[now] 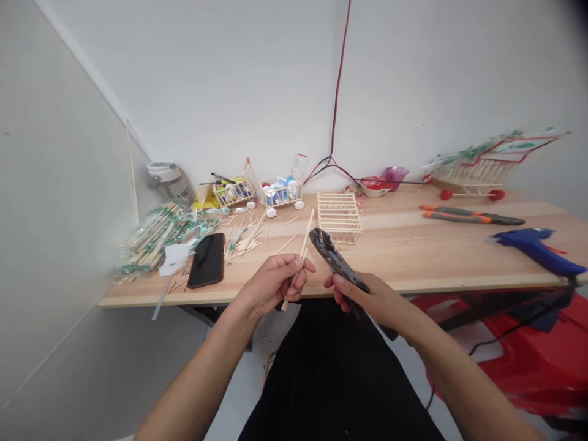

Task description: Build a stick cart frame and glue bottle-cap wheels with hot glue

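leaning toward each other, that's how the sticks [308,228] and the black pliers [337,263] sit from where i'm standing. the left hand [282,278] has the sticks pinched between thumb and fingers, looks like at least two, one poking out farther than the other. they're up at the near edge of the table [404,257], long axis going near to far, with the far end tipped a bit right.

the right hand [361,294] is wrapped round the pliers' handles, and that tool slants the other way, head pointing far and left. so you get a kinda upside-down v, with the head just to the right of the longer stick's upper part. touching or just lined up? can't make it out from here, same for whether the jaws are parted. the left hand has the near part of the sticks, but the far tip looks closer to the pliers' head than to any fingers.

farther back and right of the sticks is the slatted frame [339,204], offcuts [248,245] and a phone [206,260] lie left, glue gun [528,240] well off right.
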The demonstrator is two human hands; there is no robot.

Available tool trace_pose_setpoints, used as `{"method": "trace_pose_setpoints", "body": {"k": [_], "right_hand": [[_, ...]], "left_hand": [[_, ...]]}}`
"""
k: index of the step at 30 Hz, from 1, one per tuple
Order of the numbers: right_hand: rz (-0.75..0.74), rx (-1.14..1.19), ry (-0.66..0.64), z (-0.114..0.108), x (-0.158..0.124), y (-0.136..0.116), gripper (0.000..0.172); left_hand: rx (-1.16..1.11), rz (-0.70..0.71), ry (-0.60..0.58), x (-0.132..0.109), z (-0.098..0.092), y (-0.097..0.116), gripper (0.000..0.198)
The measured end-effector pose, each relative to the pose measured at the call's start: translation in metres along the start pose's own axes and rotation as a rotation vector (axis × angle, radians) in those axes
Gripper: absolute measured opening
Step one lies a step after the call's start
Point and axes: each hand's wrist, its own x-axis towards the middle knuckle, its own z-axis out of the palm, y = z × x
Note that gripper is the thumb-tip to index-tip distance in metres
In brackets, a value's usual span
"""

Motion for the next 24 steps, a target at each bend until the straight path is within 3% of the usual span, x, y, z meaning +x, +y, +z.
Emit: {"method": "trace_pose_setpoints", "body": {"k": [7, 24], "right_hand": [[-0.014, -0.057, -0.065, -0.009, -0.005, 0.005, 0.066], [-0.033, -0.114, -0.089, -0.014, -0.007, -0.004, 0.058]], "left_hand": [[0.031, 0.022, -0.027, 0.002, -0.001, 0.000, 0.030], [0.097, -0.014, -0.045, -0.001, 0.001, 0.006, 0.033]]}}
